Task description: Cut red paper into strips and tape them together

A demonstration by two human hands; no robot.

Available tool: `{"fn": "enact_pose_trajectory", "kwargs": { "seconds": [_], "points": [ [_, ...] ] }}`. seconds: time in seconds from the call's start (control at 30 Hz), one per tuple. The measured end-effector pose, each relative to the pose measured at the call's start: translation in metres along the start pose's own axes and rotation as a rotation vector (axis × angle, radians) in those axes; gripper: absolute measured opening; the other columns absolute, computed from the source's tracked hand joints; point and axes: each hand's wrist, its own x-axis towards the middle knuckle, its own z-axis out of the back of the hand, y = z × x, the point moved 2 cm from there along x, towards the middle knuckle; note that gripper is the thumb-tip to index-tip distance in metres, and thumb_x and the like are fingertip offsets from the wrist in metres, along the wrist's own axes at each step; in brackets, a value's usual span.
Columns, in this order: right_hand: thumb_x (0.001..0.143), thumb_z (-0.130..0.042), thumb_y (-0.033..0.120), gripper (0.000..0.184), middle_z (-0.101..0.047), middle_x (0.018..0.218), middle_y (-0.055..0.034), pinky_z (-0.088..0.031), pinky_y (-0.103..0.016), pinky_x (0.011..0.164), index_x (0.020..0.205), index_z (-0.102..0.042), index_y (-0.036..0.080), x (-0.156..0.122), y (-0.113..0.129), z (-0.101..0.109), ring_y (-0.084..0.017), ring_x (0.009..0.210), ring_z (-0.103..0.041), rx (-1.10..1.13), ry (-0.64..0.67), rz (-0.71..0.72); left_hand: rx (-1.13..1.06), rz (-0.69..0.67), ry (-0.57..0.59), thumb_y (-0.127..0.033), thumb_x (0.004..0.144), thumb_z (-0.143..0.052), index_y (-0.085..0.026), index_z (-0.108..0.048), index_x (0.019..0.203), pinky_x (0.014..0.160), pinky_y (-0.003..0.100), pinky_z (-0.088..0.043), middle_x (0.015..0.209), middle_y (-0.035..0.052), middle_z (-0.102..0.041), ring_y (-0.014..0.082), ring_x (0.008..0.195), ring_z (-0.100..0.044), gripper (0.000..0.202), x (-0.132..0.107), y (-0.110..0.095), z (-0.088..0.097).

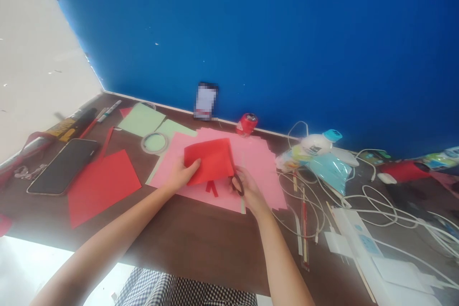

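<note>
Gripping the red paper (210,163) at its left edge, your left hand (184,172) is laying its thumb over the front face, while its other fingers are mostly hiding behind the sheet. Your right hand (250,191) is grasping the dark-handled scissors (238,185) at the right edge of that paper; the blades are showing too little to tell whether they are parting or meeting. You are holding the red paper above the pink sheets (265,167), which are spreading over the middle of the brown table (201,239). Two short red strips (212,188) are lying on the pink sheets, just to the near side of the held paper.

To the left, a tape roll (144,144) is resting beside the pink sheets, and pale green sheets (140,119) are lying around its far side. Nearer you on the left, a larger red sheet (105,186) is lying flat, its left part touching a dark-screened device (63,167). At the far side, a phone (205,101) is standing against the blue wall (251,33), and a small red object (247,125) is sitting to its right, beyond the pink sheets.

To the right, a white bottle (315,144) with a blue cap is lying on its side just beyond a light blue packet (332,172). White cables (375,211) are looping across that side, and a white power strip (353,229) is stretching toward the near right.
</note>
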Motion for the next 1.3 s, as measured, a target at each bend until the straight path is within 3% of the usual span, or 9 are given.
{"fn": "enact_pose_trajectory", "kwargs": {
  "seconds": [0.63, 0.9, 1.1, 1.3],
  "points": [
    [0.073, -0.061, 0.031, 0.043, -0.048, 0.063, 0.0054, -0.031, -0.023, 0.050, 0.111, -0.043, 0.023, -0.0001, -0.0027, -0.0006, -0.010, 0.055, -0.047, 0.001, -0.006, 0.029, -0.028, -0.015, -0.007, -0.044, 0.076, -0.050, -0.019, -0.061, 0.099, 0.066, 0.030, -0.052, 0.092, 0.0057, -0.067, 0.0228, 0.084, -0.064, 0.036, 0.0010, 0.0037, 0.0000],
    [0.072, -0.062, 0.043, 0.048, -0.054, 0.069, 0.0022, -0.038, -0.026, 0.057, 0.112, -0.045, 0.024, -0.0017, 0.0002, -0.0004, -0.014, 0.061, -0.051, -0.010, -0.074, 0.017, -0.019, -0.019, 0.050, -0.042, 0.077, -0.051, -0.015, -0.061, 0.085, 0.059, 0.026, -0.052, 0.088, 0.0074, -0.068, 0.0205, 0.074, -0.064, 0.030, -0.0032, -0.0021, -0.0021],
    [0.069, -0.063, 0.045, 0.054, -0.055, 0.067, 0.0022, -0.040, -0.027, 0.061, 0.115, -0.044, 0.026, -0.0020, 0.0025, -0.0001, -0.017, 0.070, -0.054, -0.022, -0.124, -0.013, -0.052, -0.041, 0.058, -0.039, 0.078, -0.051, -0.015, -0.061, 0.089, 0.060, 0.026, -0.052, 0.090, 0.0072, -0.068, 0.0196, 0.076, -0.065, 0.028, -0.0048, -0.0027, -0.0037],
    [0.069, -0.065, 0.044, 0.054, -0.057, 0.069, 0.0021, -0.041, -0.028, 0.060, 0.116, -0.045, 0.026, -0.0017, 0.0030, -0.0003, -0.016, 0.066, -0.053, -0.022, -0.111, -0.016, -0.077, -0.041, 0.065, -0.038, 0.078, -0.051, -0.015, -0.061, 0.090, 0.062, 0.025, -0.052, 0.091, 0.0073, -0.068, 0.0198, 0.078, -0.065, 0.028, -0.0045, -0.0029, -0.0035]
  ]
}}
